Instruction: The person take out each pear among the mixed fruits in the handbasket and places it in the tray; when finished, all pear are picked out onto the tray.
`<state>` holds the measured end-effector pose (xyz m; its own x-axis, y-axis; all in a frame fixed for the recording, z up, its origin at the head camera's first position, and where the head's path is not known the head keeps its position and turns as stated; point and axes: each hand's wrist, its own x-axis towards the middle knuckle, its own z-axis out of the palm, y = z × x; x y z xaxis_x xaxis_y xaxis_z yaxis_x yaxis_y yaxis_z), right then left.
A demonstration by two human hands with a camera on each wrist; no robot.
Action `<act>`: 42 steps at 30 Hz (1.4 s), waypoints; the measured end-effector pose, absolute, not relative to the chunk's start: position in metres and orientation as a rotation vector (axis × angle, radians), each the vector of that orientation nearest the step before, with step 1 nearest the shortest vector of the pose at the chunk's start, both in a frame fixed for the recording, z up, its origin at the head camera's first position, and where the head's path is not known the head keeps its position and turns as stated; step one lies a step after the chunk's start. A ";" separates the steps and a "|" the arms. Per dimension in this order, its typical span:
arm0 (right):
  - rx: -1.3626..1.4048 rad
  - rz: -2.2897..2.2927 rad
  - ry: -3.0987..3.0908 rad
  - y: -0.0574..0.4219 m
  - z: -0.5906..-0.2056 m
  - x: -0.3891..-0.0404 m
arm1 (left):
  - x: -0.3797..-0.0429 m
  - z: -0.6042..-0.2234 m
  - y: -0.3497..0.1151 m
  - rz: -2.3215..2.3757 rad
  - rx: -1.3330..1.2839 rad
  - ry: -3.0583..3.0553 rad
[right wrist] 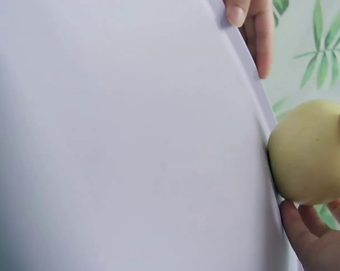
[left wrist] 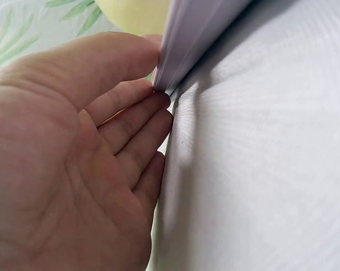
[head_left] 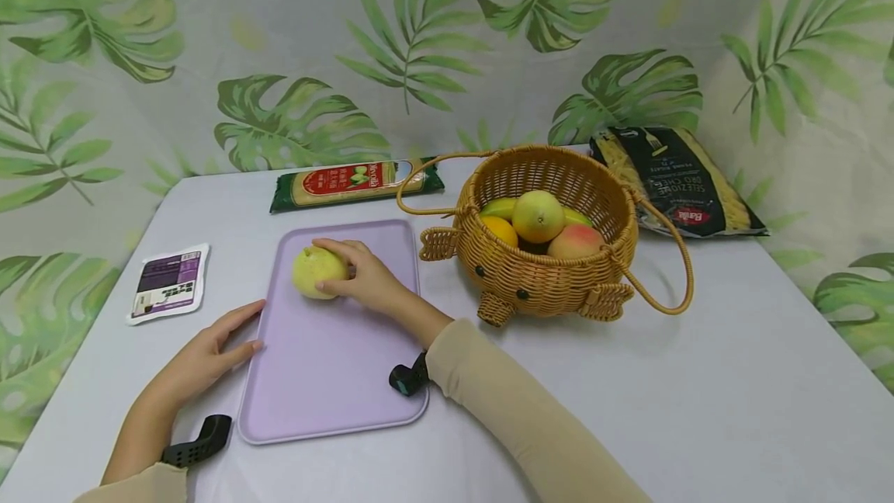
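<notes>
A purple-and-white packet [head_left: 168,284] lies at far left; next, the left hand [head_left: 199,359], fingers loosely extended and thumb apart, touches the left edge of a lilac tray [head_left: 328,379]. At the tray's far left part, a pale-yellow fruit [head_left: 312,274] is clasped by the right hand's [head_left: 366,278] thumb and fingers; rightward, a wicker basket [head_left: 552,283] holds more fruit, beside a black pasta bag [head_left: 680,177]

Left hand [head_left: 202,357] relaxed, right hand [head_left: 365,274] (the farther forward) in a curved grip.

Even, bright light covers my worktop [head_left: 733,379]; the left-wrist view shows my left hand [left wrist: 74,152] in shade, and the right-wrist view looks slightly soft.
</notes>
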<state>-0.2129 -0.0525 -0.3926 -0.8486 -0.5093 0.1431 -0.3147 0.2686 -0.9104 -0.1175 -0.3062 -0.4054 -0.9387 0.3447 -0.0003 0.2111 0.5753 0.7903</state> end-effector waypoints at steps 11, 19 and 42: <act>-0.829 -1.549 2.333 -0.066 -0.390 -0.216 | -0.117 -0.406 -0.306 1.288 0.469 2.656; -0.936 -1.480 2.363 -0.059 -0.385 -0.214 | -0.116 -0.405 -0.307 1.274 0.466 2.672; -1.685 -1.729 2.615 0.103 -0.293 -0.138 | -0.116 -0.404 -0.305 1.294 0.498 2.663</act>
<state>-0.1376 0.1033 -0.2934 -0.4852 -0.4688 0.7381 -0.8627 0.1190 -0.4915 -0.1161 -0.3052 -0.4038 -0.9357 0.3524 0.0190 0.2327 0.5754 0.7841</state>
